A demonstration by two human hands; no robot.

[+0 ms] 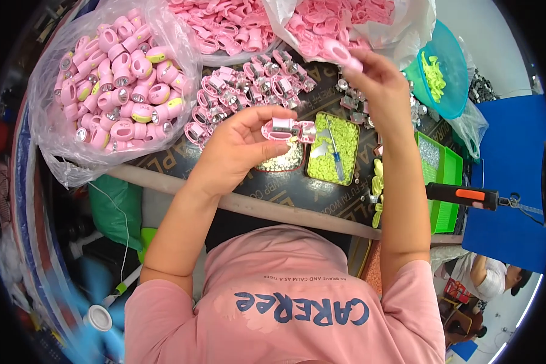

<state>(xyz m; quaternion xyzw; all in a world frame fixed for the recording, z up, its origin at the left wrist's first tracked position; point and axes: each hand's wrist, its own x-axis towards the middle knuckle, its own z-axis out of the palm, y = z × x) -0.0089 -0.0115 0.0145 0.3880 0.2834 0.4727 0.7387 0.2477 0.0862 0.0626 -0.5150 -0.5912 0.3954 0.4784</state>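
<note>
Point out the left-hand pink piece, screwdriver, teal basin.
Pink piece (287,127), head view: its open middle.
Screwdriver (338,165), head view: blue handle.
Teal basin (455,71), head view: bare inner wall.

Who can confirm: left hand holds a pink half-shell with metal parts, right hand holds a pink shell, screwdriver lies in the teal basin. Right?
Wrong on the screwdriver: the head view shows it lying on the tray of small yellow-green pieces. Rest stands: left hand holds the pink half-shell with metal parts, right hand the pink shell.
</note>
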